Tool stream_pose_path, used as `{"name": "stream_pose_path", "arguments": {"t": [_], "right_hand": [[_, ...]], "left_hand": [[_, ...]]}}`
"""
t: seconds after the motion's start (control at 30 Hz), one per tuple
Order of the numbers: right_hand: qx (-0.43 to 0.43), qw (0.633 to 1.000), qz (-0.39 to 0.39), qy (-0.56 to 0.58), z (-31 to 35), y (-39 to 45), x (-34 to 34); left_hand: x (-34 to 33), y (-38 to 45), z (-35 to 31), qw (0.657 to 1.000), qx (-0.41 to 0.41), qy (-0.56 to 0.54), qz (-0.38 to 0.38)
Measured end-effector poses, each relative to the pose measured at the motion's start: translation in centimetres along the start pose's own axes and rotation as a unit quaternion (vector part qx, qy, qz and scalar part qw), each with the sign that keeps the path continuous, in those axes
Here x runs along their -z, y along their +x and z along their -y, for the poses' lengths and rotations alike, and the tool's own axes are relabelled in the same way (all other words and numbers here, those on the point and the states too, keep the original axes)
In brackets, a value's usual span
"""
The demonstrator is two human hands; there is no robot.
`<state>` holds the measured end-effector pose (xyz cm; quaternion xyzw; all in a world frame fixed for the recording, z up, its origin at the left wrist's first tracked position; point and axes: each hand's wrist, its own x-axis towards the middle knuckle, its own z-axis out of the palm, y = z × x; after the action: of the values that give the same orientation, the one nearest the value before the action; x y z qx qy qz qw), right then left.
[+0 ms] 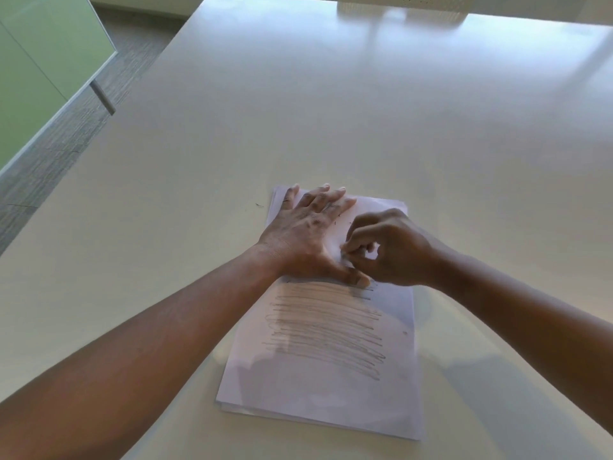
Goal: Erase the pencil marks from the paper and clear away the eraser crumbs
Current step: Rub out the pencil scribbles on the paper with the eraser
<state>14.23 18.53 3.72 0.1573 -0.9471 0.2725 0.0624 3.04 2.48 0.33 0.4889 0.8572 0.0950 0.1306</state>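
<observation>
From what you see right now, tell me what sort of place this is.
Probably an office or meeting room: a large pale table, grey carpet and a green glass partition on a metal post. On the table, only paper with pencil marks.

Bright, soft daylight seems to come from the far side, laying pale glare across the far part of the surface [381,78]. Shadows are faint and diffuse. The whole picture is slightly soft, the right hand [384,250] blurred; wide-angle distortion bends the edges.
</observation>
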Motion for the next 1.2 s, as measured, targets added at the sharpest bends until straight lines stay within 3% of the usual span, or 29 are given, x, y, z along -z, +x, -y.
{"name": "stream_pose_path", "arguments": {"t": [0.07, 0.23, 0.43, 0.67, 0.87, 1.07, 1.2], "right_hand": [[0.007, 1.0, 0.002, -0.005, -0.2, 0.2, 0.3], [-0.059, 0.992, -0.095, -0.056, -2.6, 1.9, 0.8], [0.0, 1.0, 0.003, -0.003, -0.3, -0.1, 0.3], [-0.102, 0.987, -0.109, -0.052, -2.6, 0.9, 1.1], [-0.022, 1.0, -0.019, -0.002, 0.3, -0.7, -0.1], [-0.106, 0.986, -0.118, -0.046, -2.7, 0.7, 1.2], [-0.063, 0.994, -0.086, -0.026, -1.2, 0.0, 0.4]], "left_hand": [[0.0, -0.1, 0.0, 1.0, 0.0, 0.0, -0.002], [0.1, -0.2, 0.0, 1.0, -0.001, 0.0, -0.008], [0.0, -0.1, 0.0, 1.0, 0.003, -0.004, 0.0], [0.2, -0.3, 0.0, 1.0, -0.001, 0.007, 0.003], [0.0, -0.2, 0.0, 1.0, -0.004, 0.004, 0.0], [0.2, -0.2, 0.1, 1.0, 0.0, 0.002, 0.004], [0.2, -0.2, 0.0, 1.0, -0.002, 0.01, 0.007]]}}
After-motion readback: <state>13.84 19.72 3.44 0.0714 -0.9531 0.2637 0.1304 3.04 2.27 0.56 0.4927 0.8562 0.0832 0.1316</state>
